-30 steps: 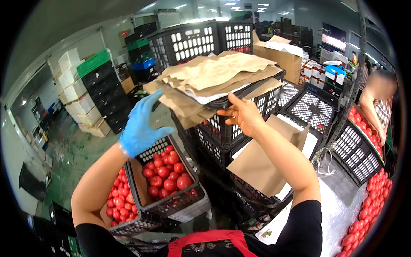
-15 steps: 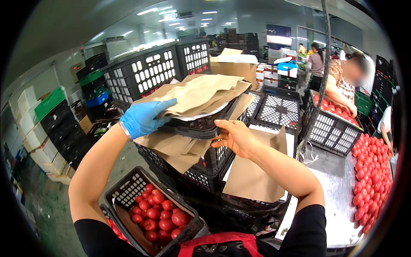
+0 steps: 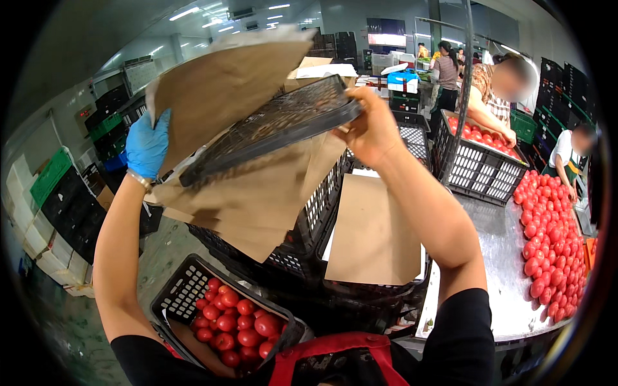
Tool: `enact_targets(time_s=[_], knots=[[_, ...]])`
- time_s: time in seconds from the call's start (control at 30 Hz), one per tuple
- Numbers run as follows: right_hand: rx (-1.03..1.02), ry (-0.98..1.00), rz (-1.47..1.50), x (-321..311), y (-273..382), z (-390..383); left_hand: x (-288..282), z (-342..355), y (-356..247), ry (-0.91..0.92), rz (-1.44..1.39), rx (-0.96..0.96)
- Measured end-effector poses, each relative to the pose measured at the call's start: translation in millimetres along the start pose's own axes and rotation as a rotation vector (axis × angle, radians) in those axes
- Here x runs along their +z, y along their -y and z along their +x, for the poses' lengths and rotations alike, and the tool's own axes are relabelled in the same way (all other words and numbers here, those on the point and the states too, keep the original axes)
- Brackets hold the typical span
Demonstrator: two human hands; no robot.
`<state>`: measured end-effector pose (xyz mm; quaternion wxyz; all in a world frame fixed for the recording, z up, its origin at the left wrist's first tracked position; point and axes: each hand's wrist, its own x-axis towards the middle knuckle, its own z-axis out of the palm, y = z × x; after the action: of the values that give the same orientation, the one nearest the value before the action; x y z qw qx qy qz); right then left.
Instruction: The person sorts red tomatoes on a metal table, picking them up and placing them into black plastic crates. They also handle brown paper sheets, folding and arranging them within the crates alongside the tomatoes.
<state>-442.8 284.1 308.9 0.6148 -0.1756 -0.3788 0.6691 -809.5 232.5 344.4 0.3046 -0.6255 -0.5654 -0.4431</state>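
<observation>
My left hand (image 3: pixel 148 145), in a blue glove, grips a stack of brown paper sheets (image 3: pixel 225 87) by its lower left edge; the stack is tilted up and partly smeared by motion. My bare right hand (image 3: pixel 373 128) holds a black plastic crate lid (image 3: pixel 277 128) at its right end, fingers around the rim. The lid hangs tilted, its left end lower, beneath the raised sheets. Under it, more brown paper (image 3: pixel 257 202) drapes over a stacked black crate (image 3: pixel 325 193), whose contents are hidden.
Near me on the left stands a crate of red tomatoes (image 3: pixel 238 321). Flat cardboard (image 3: pixel 367 231) covers a crate at centre right. Beyond it, loose tomatoes (image 3: pixel 553 244) lie on a metal table (image 3: pixel 476 257). A co-worker's hand (image 3: pixel 508 136) touches tomatoes in another crate (image 3: pixel 479 167).
The paper stack has been raised and tilted by my left hand, moving left. My right hand has lifted the black lid off the draped paper. The view has shifted slightly right.
</observation>
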Motion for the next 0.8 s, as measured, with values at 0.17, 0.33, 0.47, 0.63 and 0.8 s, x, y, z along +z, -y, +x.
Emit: enact_targets(time_s=[0.17,0.33,0.47,0.63,0.8], knots=[[-0.153,0.017,0.12,-28,52,-11,-5,-23,6,-0.034,0.175,0.055],[-0.257,-0.131,0.066,-81,114,-35,-7,-49,-38,0.076,0.191,0.271],[-0.438,-0.067,0.005,-121,151,-71,-3,-61,-42,0.268,0.166,0.343],[-0.737,0.031,-0.266,-182,194,-132,-5,-86,-35,0.837,-0.029,0.105],[-0.656,-0.041,-0.313,-183,192,-170,-63,-70,-100,0.897,-0.519,-0.285]])
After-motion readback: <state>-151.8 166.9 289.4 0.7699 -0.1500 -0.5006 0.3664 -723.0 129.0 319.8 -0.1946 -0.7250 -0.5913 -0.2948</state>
